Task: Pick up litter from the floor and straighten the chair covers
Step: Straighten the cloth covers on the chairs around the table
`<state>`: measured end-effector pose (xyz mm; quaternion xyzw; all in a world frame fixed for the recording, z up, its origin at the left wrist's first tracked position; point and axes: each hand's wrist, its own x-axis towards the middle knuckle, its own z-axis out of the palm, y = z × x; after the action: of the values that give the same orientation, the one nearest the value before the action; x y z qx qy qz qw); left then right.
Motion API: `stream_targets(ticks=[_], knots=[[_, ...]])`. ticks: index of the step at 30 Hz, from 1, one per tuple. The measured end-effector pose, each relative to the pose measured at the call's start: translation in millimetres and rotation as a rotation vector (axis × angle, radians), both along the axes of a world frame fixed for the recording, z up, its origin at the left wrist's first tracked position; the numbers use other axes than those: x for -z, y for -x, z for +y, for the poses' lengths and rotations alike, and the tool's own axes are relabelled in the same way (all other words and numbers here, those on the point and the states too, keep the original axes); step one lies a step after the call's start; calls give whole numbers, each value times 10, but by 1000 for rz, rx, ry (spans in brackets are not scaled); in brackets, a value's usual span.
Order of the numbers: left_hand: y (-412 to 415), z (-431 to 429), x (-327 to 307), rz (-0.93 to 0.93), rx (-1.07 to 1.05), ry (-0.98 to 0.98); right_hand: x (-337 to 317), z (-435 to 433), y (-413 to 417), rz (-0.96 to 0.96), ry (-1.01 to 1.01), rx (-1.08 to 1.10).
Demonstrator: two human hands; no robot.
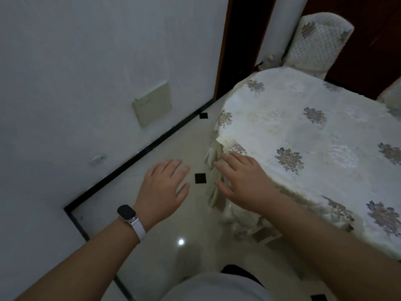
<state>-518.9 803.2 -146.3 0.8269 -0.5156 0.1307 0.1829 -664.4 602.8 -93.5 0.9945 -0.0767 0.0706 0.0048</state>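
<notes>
In the head view, the right hand (240,179) rests on the rumpled corner of the white flower-patterned cloth (303,131) draping the surface, its grip apart and fingers spread. The left hand (162,187), with a black watch on a white strap (127,212), hovers over the glossy pale tiled floor (195,213), its grip also apart and empty. The cream quilted chair cover (319,40) stands well beyond. The folded corner would likely smooth best drawn outward under flat palms. No litter shows, though the dimness may hide it.
</notes>
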Motion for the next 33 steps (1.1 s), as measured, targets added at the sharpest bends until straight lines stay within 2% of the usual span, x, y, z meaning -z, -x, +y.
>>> stream_targets(ticks=[7,14,23,33], knots=[[-794,72,-31,17,-115,-46,170,-83,-1006,11,-43,-113],[-1808,-243,-104,52,-219,-124,344,-471,-2251,10,-120,-178],[-2974,-1114,-378,-36,-200,-71,110,-1327,-3417,-48,-117,-166],[-4275,-2194,-258,-12,1,-30,155,-2102,-4260,-22,-79,21]])
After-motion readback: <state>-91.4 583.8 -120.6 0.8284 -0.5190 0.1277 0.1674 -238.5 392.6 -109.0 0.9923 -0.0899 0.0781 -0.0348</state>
